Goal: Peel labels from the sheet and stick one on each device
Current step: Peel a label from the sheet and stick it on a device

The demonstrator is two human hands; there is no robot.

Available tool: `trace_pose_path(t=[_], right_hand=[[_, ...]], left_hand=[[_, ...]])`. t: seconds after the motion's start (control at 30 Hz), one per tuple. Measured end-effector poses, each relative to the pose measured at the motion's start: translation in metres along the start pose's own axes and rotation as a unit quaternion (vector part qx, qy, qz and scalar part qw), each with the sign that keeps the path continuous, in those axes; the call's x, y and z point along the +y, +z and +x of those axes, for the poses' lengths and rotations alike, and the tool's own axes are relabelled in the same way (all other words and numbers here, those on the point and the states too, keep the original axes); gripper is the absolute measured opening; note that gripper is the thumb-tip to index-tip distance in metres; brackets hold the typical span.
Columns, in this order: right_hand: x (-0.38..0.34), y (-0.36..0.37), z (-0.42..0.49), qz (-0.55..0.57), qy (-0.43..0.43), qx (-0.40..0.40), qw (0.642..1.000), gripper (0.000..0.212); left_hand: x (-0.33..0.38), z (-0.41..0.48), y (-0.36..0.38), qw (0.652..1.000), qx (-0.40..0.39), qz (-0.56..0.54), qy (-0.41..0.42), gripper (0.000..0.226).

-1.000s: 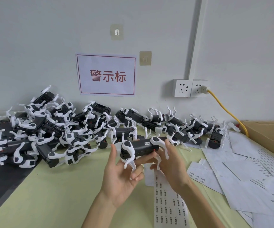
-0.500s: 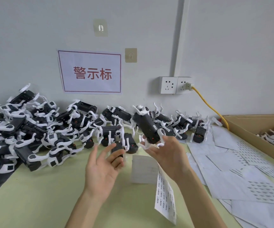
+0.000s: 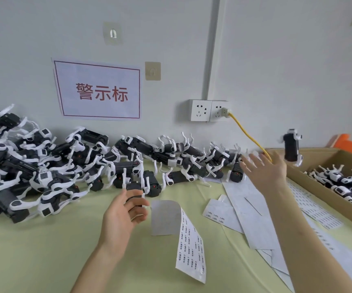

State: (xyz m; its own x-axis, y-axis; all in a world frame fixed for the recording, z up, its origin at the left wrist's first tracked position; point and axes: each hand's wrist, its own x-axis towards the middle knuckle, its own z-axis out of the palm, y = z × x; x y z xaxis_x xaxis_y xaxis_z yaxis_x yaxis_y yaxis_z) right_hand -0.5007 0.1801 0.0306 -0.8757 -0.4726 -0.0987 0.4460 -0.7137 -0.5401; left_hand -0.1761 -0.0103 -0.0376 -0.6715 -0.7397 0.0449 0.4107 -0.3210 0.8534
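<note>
Both hands' fingers released: right hand (image 3: pixel 264 172) beside airborne device (image 3: pixel 291 149), left hand (image 3: pixel 123 212) near label sheet (image 3: pixel 189 242).

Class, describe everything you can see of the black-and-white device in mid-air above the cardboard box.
The black-and-white device has a dark, boxy, plastic-looking body with curved white arms at its top and bottom ends. It stands roughly upright, slightly blurred, in mid-air before the pale wall, above the near wall of the open brown cardboard box. Nothing touches it: the right hand, fingers spread, is just below and to its left, apart from it.
</note>
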Motion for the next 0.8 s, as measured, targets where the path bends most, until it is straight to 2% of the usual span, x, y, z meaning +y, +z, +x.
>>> trace_pose_path(t=[0.2, 0.33, 0.43, 0.5, 0.53, 0.6, 0.67, 0.7, 0.73, 0.8], right_hand=[[0.051, 0.006, -0.018, -0.192, 0.033, -0.051, 0.980, 0.032], [0.087, 0.025, -0.039, -0.332, 0.030, -0.087, 0.939, 0.025], [0.121, 0.045, -0.054, -0.495, -0.037, -0.144, 0.856, 0.018], [0.148, 0.060, -0.063, -0.586, -0.089, -0.188, 0.783, 0.028], [0.160, 0.068, -0.065, -0.623, -0.113, -0.213, 0.744, 0.039], [0.182, 0.082, -0.066, -0.702, -0.144, -0.271, 0.642, 0.058], [0.200, 0.091, -0.064, -0.771, -0.135, -0.307, 0.541, 0.063], [0.207, 0.092, -0.063, -0.797, -0.127, -0.305, 0.505, 0.059], [0.212, 0.092, -0.061, -0.815, -0.123, -0.294, 0.484, 0.050], [0.218, 0.090, -0.060, -0.827, -0.137, -0.258, 0.481, 0.030]], left_hand=[[-0.004, 0.001, -0.001, 0.997, 0.040, 0.073, 0.000, 0.038], [-0.007, 0.004, -0.003, 0.991, 0.073, 0.116, -0.005, 0.037], [-0.009, 0.006, -0.005, 0.988, 0.091, 0.127, -0.001, 0.036], [-0.010, 0.005, -0.006, 0.985, 0.104, 0.135, 0.008, 0.035], [-0.010, 0.004, -0.006, 0.984, 0.113, 0.139, 0.015, 0.034], [-0.011, 0.003, -0.006, 0.979, 0.138, 0.148, 0.027, 0.029], [-0.012, 0.002, -0.006, 0.972, 0.161, 0.170, 0.034, 0.020], [-0.012, 0.002, -0.006, 0.968, 0.168, 0.181, 0.035, 0.016], [-0.012, 0.002, -0.006, 0.967, 0.172, 0.185, 0.036, 0.014], [-0.013, 0.002, -0.007, 0.967, 0.173, 0.184, 0.037, 0.015]])
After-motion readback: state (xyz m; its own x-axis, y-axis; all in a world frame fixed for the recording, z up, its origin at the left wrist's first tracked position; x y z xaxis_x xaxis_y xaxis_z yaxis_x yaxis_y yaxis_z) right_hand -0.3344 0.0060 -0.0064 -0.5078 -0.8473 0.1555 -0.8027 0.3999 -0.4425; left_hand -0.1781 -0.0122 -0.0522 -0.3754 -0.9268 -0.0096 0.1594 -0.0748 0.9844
